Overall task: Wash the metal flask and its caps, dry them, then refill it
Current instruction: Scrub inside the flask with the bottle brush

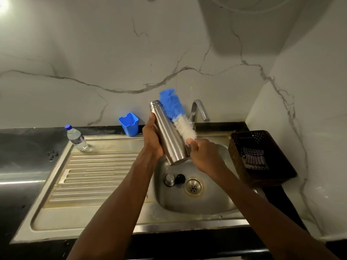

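Observation:
My left hand (pixel 153 136) grips the metal flask (pixel 169 134) by its side, tilted with the open mouth up and to the left, above the sink basin (pixel 212 201). My right hand (pixel 201 154) holds the handle of a bottle brush (pixel 176 113) with blue and white bristles, which lies along the flask's right side, outside it. A metal cap (pixel 169 179) and a black cap (pixel 179 178) sit in the basin just left of the drain (pixel 193 187).
The tap (pixel 199 111) stands behind the brush. On the counter's left stands a plastic water bottle (pixel 77 138); a blue plastic cup (pixel 129 124) sits by the wall. A dark basket (pixel 261 158) with a checked cloth (pixel 253 158) stands right of the sink. A ribbed drainboard (pixel 97 175) lies left.

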The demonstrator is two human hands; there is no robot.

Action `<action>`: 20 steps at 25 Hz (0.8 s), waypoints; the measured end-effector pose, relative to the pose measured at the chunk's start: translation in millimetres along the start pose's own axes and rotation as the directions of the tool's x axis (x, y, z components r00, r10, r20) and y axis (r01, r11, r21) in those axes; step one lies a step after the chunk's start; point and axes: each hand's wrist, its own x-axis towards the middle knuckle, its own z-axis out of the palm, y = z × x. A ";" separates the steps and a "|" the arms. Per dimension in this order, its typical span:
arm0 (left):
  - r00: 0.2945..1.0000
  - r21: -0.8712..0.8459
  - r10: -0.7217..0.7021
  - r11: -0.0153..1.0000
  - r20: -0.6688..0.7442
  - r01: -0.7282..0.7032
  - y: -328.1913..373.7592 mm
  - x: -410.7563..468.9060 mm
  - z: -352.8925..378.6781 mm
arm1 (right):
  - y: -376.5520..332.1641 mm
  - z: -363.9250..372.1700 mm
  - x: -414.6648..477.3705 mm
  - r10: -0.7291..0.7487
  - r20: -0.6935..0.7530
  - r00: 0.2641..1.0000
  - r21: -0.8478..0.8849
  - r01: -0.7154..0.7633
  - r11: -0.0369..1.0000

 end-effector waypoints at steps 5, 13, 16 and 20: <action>0.994 -0.055 0.031 0.998 0.101 -0.026 -4.8 -4.1 13.7 | 54.7 -10.1 -50.4 -0.030 0.138 0.990 0.006 0.030 1.000; 0.977 -0.219 0.087 0.967 -0.197 -0.130 -29.6 -5.9 27.5 | 60.7 -40.6 -14.0 -0.113 0.140 0.984 -0.018 0.116 0.993; 0.951 -0.451 -0.049 0.887 -0.306 -0.100 -35.0 -6.3 21.9 | 74.8 -36.6 -28.0 -0.031 0.164 0.986 0.014 0.029 0.999; 0.900 -0.534 -0.235 0.845 -0.368 0.003 -35.9 -2.3 31.4 | 48.6 -17.5 -8.9 -0.045 -0.044 0.998 0.017 0.046 0.999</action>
